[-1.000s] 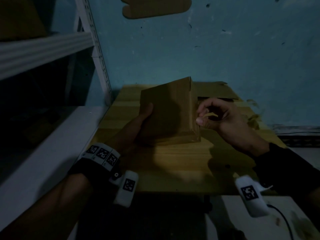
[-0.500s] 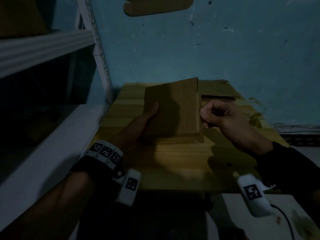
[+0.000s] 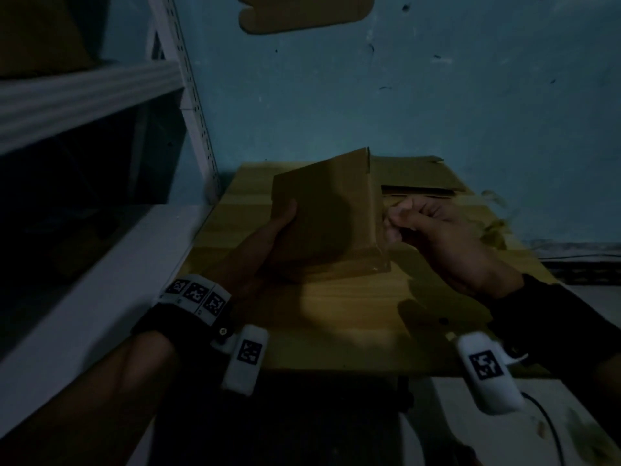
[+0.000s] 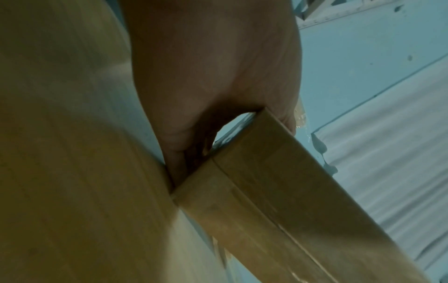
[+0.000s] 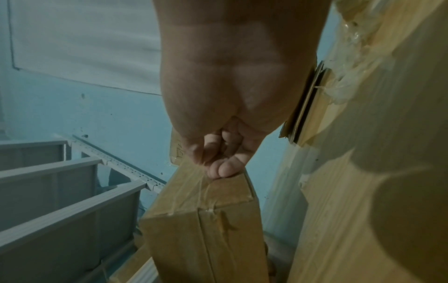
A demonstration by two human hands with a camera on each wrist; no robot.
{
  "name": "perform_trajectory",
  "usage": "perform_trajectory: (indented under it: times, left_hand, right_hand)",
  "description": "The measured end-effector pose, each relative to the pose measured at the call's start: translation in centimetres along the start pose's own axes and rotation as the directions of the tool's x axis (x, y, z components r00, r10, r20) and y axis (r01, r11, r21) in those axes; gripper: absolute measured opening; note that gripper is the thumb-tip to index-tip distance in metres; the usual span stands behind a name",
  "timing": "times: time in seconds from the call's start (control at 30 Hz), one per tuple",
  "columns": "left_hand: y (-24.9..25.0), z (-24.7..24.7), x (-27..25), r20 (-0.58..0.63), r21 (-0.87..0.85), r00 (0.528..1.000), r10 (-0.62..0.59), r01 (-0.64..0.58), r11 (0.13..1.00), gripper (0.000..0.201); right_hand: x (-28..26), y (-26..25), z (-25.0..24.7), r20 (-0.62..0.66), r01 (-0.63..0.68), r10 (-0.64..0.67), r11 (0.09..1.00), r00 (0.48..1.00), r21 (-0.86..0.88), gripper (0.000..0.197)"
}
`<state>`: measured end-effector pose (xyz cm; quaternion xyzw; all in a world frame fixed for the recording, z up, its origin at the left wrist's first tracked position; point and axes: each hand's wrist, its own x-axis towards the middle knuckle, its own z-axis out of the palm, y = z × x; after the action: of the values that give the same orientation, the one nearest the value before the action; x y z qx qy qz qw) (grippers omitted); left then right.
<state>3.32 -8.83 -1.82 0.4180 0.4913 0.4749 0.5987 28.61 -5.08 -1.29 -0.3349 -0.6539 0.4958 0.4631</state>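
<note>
A small brown cardboard box (image 3: 327,213) stands tilted on its edge on the wooden table (image 3: 353,317). My left hand (image 3: 268,237) grips the box's left side, thumb on the near face; the left wrist view shows the fingers wrapped behind the box (image 4: 254,172). My right hand (image 3: 403,223) has its fingers curled at the box's right edge. In the right wrist view its fingertips (image 5: 219,168) pinch a strip of clear tape (image 5: 201,183) stuck along the box (image 5: 206,220).
Flattened cardboard (image 3: 416,176) lies at the table's back against the blue wall. Crumpled clear tape (image 3: 494,227) sits at the right. A white metal shelf rack (image 3: 100,95) stands on the left, close to the table. A white surface with a cable (image 3: 551,432) lies at lower right.
My right hand moved in against the box's right edge and closed its fingertips on the tape. The box shifted slightly right and tilted more upright in my left hand.
</note>
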Motion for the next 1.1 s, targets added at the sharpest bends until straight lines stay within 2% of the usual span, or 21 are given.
perform_trajectory:
  times: [0.07,0.2,0.3,0.37,0.47,0.53,0.6,0.7,0.83,0.97,1.0,1.1]
  left_hand:
    - [0.0,0.0,0.0,0.007,-0.018,1.000,0.000,0.000,1.000,0.040]
    - [0.2,0.2,0.0,0.025,-0.035,0.999,0.030,-0.029,0.999,0.047]
    - [0.2,0.0,0.0,0.059,-0.079,0.996,0.062,-0.058,0.995,0.045]
    - [-0.2,-0.4,-0.1,0.090,-0.104,0.992,0.087,-0.077,0.992,0.060]
    - [-0.9,-1.3,0.3,0.119,-0.121,0.983,0.137,-0.122,0.985,0.102]
    - [-1.2,-1.6,0.6,0.112,-0.103,0.977,0.182,-0.171,0.980,0.115]
    - [-1.2,-1.5,0.6,0.085,-0.074,0.972,0.221,-0.215,0.974,0.110]
    - [-0.8,-1.2,0.6,0.031,0.039,0.970,0.240,-0.241,0.970,0.084]
    - [-0.7,-1.1,1.0,-0.017,0.056,0.981,0.193,-0.192,0.980,0.042]
    - [-0.7,-1.4,1.5,-0.079,0.032,0.991,0.109,-0.107,0.994,0.022]
    - [-0.4,-1.5,1.4,-0.081,-0.012,0.993,0.083,-0.084,0.996,0.023]
    - [0.3,-1.9,1.3,-0.040,-0.181,0.999,0.028,-0.035,0.983,0.058]
  right_hand:
    - [-0.1,-0.1,0.1,-0.006,0.003,-0.003,1.000,1.000,0.018,0.018]
    - [-0.2,-0.3,0.0,-0.047,0.073,-0.070,0.995,0.996,0.062,0.020]
    - [-0.2,-0.4,-0.5,-0.107,0.092,-0.090,0.996,0.990,0.007,0.016]
    - [-0.3,-0.2,-1.0,-0.138,0.044,-0.052,0.998,0.989,-0.054,0.013]
    - [-0.5,0.1,-1.5,-0.101,-0.076,0.065,0.991,0.993,-0.108,0.017]
    - [-0.7,0.1,-1.4,-0.077,-0.103,0.095,0.990,0.992,-0.100,0.020]
    - [-0.7,0.0,-1.3,-0.080,-0.079,0.070,0.990,0.994,-0.120,0.020]
    - [-0.2,0.1,-1.7,-0.140,-0.018,-0.004,0.988,0.990,-0.156,0.017]
    - [0.3,0.3,-2.2,-0.196,0.041,-0.088,0.972,0.977,-0.231,0.017]
    - [0.4,0.5,-1.6,-0.192,0.153,-0.214,0.944,0.958,-0.291,0.013]
    - [0.5,0.5,-1.4,-0.190,0.178,-0.242,0.937,0.952,-0.299,0.012]
    - [0.5,0.2,-1.1,-0.174,0.241,-0.309,0.914,0.935,-0.326,0.006]
